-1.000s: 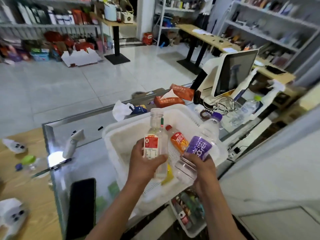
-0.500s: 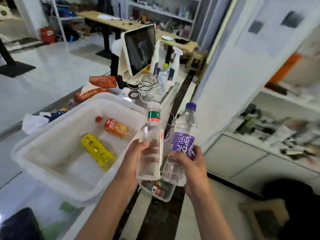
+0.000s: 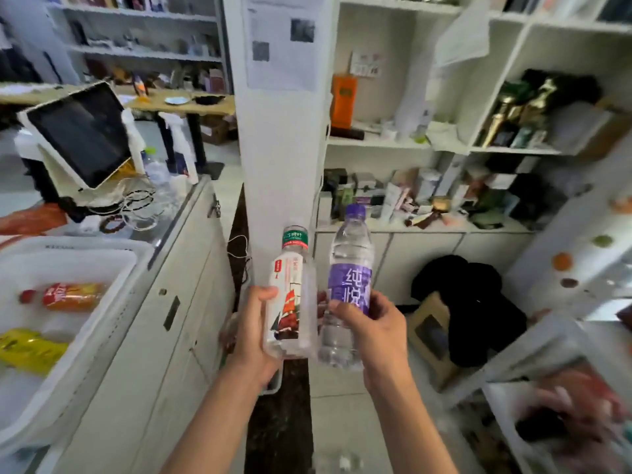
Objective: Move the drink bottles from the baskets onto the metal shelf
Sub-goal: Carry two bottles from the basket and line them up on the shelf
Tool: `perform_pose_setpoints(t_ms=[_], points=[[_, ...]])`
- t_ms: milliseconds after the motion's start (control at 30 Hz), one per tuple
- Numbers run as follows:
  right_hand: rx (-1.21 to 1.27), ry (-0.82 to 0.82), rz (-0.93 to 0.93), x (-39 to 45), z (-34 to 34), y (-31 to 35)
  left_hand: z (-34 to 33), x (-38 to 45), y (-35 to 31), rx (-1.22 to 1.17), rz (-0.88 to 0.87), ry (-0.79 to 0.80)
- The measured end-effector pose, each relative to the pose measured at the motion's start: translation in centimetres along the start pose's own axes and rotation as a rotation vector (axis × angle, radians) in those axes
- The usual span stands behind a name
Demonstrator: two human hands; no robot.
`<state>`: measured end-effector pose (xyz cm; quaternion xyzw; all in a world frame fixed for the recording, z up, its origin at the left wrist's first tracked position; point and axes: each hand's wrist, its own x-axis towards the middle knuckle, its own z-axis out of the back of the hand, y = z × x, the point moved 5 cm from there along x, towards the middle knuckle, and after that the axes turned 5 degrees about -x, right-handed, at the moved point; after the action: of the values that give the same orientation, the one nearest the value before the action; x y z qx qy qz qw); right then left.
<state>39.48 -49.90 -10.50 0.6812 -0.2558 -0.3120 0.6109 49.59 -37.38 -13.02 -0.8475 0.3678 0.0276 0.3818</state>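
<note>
Left hand (image 3: 254, 331), right hand (image 3: 372, 331) raised side by side, fingers apparently curled, gripping.

My one camera sits on my head, looking forward and down, close over my forearms; it faces a white pillar (image 3: 280, 131) and cluttered white shelves (image 3: 427, 145), wide-angled; no second view.

I hold a clear bottle with a white sailboat label (image 3: 290, 302) upright beside a purple-capped water bottle (image 3: 347, 285), also upright. In the white basket (image 3: 102, 323) on the bench lie an orange bottle (image 3: 70, 295) and a yellow bottle (image 3: 27, 350).
</note>
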Motion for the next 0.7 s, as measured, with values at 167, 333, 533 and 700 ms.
perform_pose_setpoints(t_ms=[167,333,533,700], points=[[-0.04,-0.219,0.116,-3.2,7.4,1.2,-5.2,-1.2,5.0,0.287,0.158,0.283],[-0.113,-0.474,0.183,-8.7,12.8,1.6,-7.6,-3.0,10.5,0.558,0.146,0.407],[-0.193,-0.737,0.124,-15.4,17.5,0.6,-9.4,-7.1,17.7,0.6,0.195,0.578],[-0.19,-0.835,0.129,-20.5,20.9,0.8,-11.2,-10.9,21.0,0.671,0.193,0.594]])
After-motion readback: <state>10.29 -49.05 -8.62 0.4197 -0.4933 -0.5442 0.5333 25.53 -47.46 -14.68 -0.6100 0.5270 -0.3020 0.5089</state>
